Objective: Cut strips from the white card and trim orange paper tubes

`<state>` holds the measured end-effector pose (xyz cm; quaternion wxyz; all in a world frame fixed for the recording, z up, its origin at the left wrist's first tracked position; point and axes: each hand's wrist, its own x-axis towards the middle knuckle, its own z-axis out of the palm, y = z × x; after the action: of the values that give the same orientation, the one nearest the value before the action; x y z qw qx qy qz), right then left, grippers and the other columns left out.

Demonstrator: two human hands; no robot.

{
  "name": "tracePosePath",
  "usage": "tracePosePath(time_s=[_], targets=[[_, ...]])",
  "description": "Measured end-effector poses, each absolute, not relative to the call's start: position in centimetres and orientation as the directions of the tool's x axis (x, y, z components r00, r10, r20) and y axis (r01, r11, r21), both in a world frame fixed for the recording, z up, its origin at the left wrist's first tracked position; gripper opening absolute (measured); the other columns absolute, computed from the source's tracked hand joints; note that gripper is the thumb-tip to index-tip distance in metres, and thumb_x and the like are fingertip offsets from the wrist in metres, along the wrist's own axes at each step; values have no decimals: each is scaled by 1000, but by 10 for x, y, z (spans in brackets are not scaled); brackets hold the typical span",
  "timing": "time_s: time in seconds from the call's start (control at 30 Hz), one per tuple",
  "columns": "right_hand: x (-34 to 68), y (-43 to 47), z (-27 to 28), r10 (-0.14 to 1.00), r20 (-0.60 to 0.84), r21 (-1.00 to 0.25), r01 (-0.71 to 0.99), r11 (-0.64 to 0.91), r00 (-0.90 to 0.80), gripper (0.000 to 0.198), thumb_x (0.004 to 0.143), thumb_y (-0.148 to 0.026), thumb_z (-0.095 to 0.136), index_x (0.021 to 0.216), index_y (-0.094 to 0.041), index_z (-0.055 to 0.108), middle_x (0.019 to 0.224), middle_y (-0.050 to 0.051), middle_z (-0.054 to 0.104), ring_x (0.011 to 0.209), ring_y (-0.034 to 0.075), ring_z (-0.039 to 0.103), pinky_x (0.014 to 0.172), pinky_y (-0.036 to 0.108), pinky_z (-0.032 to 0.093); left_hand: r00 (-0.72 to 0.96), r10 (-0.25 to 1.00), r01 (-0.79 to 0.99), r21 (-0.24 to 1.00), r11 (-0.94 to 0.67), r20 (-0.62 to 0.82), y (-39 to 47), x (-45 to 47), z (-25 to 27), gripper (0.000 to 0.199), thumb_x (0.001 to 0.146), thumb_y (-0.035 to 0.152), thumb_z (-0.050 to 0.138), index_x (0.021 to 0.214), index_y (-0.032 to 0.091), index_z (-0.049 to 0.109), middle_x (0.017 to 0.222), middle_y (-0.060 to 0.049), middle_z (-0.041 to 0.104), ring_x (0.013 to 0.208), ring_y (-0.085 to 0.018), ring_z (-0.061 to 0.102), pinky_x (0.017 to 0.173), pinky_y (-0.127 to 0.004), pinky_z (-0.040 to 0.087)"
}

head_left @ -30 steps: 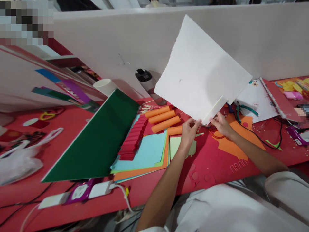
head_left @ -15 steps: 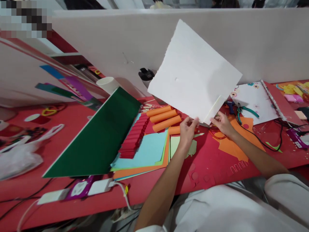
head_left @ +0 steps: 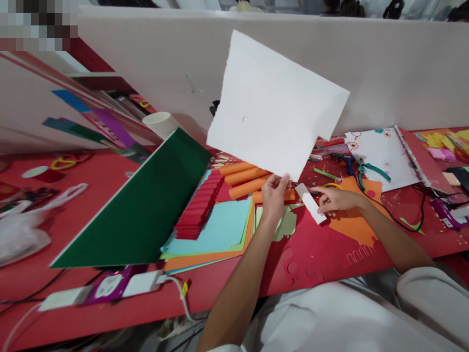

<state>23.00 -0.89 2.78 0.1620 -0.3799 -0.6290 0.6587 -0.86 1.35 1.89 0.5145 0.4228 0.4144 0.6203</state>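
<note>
My left hand (head_left: 274,194) pinches the lower corner of a large white sheet (head_left: 273,110) and holds it upright above the red table (head_left: 318,254). The sheet has a ragged left edge and a rectangular notch at its lower right. My right hand (head_left: 335,199) holds a narrow white strip (head_left: 310,203) low over the table, apart from the sheet. Orange paper rolls (head_left: 244,177) lie just left of my left hand.
A green board (head_left: 146,205) leans at the left over a folded red paper stack (head_left: 200,208) and coloured sheets (head_left: 216,234). Teal pliers (head_left: 373,168), an open notebook (head_left: 384,151), orange scraps (head_left: 353,222) and cables lie to the right. A white partition wall (head_left: 403,68) runs behind.
The narrow strip has come off the white sheet's lower right. My right hand has lowered it toward the table while my left hand has swung the sheet to the left.
</note>
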Motion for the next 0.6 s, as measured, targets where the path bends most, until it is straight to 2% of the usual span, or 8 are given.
tracePosePath(time_s=[0.1,0.17,0.27,0.33,0.43,0.53,0.6], targets=[[233,-4,29,841,-192,-981,101,-163,-506,84,84,-41,85,157,-22,48,81,-2,75,51,12,64,39,19,47,-42,996,-263,961,-89,81,15,-14,21,49,73,60,88,72,21,59,70,0,64,66,-13,59,69,-26,51],[236,0,32,921,-77,-989,-84,-118,-383,78,82,-48,87,149,-25,54,95,2,77,63,14,69,44,20,51,22,998,-249,967,-53,60,16,-18,24,49,70,60,90,70,21,61,68,0,64,64,-13,58,67,-26,50],[235,5,34,966,30,-955,-294,-48,-255,69,77,-58,89,132,-27,61,106,5,78,83,19,77,54,23,58,141,989,-186,982,-10,36,16,-25,29,48,67,59,92,70,20,65,67,0,64,63,-13,56,64,-26,47],[229,5,31,976,21,-945,-323,-52,-218,61,75,-61,90,117,-25,64,102,5,79,85,21,78,59,25,60,235,972,-118,993,7,21,16,-28,32,47,67,58,92,70,19,67,66,0,63,62,-13,55,63,-27,46],[214,1,25,980,-39,-956,-277,-93,-195,51,76,-58,91,100,-20,67,91,6,79,80,22,79,62,28,62,318,948,-32,999,-6,16,17,-28,33,43,71,55,90,70,19,67,65,1,60,61,-13,52,60,-27,43],[201,-2,20,989,-38,-965,-253,-73,-141,47,79,-58,88,96,-19,69,84,7,78,78,22,79,68,32,65,248,966,-13,998,-69,70,19,-26,28,37,73,48,87,74,20,64,66,2,60,61,-13,53,59,-26,40],[197,-3,17,995,-15,-965,-260,-40,-96,47,78,-59,88,93,-19,68,83,6,78,78,23,80,71,34,66,166,978,-3,992,-129,128,20,-24,23,32,74,42,86,81,21,64,70,2,64,65,-14,58,63,-26,44]])
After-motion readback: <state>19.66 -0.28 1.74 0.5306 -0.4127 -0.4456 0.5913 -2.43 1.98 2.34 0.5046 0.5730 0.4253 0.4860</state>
